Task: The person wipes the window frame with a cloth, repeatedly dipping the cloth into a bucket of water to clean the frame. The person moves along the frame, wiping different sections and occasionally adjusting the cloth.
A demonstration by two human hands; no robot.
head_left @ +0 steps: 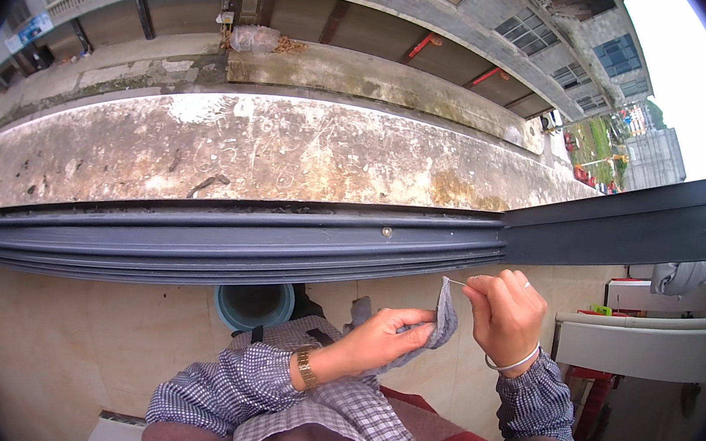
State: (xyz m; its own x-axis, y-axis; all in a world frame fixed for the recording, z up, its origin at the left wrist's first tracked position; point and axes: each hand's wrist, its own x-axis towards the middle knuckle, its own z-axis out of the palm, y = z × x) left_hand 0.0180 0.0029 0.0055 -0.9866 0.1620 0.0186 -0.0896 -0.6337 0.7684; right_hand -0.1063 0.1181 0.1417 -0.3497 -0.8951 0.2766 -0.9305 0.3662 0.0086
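A piece of grey cloth (446,317) is pinched in my left hand (381,339), with its narrow tip pointing up and the rest hanging down by the wrist. To the right of it, my right hand (506,316) has its fingers pressed together around one end of a thin pale thread (456,282). The thread runs taut from the cloth's tip to those fingers. Both hands are over the floor, just on the near side of the window frame. A checked apron (313,421) covers part of my lap.
The dark metal window frame (246,239) crosses in front, with a weathered concrete ledge (334,153) beyond it. A round blue bucket (254,305) stands below to the left. White furniture (643,345) is at the right. Outside, a street and grey buildings lie farther off.
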